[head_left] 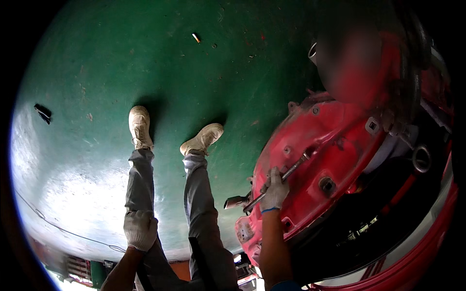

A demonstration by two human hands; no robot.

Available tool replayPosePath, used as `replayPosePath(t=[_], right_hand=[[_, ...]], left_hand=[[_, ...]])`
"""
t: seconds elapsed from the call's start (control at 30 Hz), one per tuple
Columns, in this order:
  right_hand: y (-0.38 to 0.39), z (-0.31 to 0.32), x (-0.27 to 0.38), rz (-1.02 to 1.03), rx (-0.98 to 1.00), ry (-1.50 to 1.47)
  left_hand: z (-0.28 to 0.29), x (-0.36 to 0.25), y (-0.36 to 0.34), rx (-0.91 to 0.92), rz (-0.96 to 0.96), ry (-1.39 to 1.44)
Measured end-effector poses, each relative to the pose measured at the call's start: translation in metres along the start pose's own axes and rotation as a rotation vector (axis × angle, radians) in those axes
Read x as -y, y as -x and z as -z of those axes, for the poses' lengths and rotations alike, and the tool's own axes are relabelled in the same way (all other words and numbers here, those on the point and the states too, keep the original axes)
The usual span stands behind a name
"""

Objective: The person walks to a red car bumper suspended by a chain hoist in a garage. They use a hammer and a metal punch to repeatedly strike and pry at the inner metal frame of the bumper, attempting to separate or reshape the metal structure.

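One long-handled grey metal wrench point(294, 168) slants across a curved red metal panel point(323, 167) on your right. From the left, one small black object point(42, 114) lies on the green floor point(97, 63). Your white-gloved left hand point(140, 230) rests on your leg, fingers bent; I cannot tell if it's closed. Two cream shoes point(139, 126) follow, then one white-and-orange cigarette butt point(196, 38). Your white-gloved right hand point(275, 190) grips the wrench's shaft.

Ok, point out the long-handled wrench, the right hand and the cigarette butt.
Long-handled wrench point(294, 168): head view, on its shaft.
Right hand point(275, 192): head view, back of the glove.
Cigarette butt point(195, 38): head view, its middle.
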State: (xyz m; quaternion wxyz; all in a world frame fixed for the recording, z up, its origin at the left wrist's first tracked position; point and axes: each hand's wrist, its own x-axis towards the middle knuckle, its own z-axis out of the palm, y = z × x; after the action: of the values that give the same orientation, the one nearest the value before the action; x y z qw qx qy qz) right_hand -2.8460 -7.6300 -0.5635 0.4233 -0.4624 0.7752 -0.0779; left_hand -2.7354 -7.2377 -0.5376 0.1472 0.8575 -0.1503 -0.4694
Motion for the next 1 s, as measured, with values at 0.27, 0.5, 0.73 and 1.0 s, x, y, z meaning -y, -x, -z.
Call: replayPosePath(t=[0.27,0.5,0.73,1.0], right_hand=[[0.002,-0.037,0.034,0.043,0.225,0.121],[-0.011,-0.096,0.095,0.127,0.345,0.146],[-0.014,-0.081,0.072,0.108,0.067,0.08],[-0.016,-0.065,0.089,0.123,0.169,0.088]], left_hand=[[0.004,-0.001,-0.003,0.003,0.013,0.007],[0.001,0.0,-0.004,-0.007,-0.001,-0.002],[0.001,-0.004,-0.006,0.027,0.011,-0.007],[0.001,-0.001,-0.003,-0.052,-0.037,0.017]])
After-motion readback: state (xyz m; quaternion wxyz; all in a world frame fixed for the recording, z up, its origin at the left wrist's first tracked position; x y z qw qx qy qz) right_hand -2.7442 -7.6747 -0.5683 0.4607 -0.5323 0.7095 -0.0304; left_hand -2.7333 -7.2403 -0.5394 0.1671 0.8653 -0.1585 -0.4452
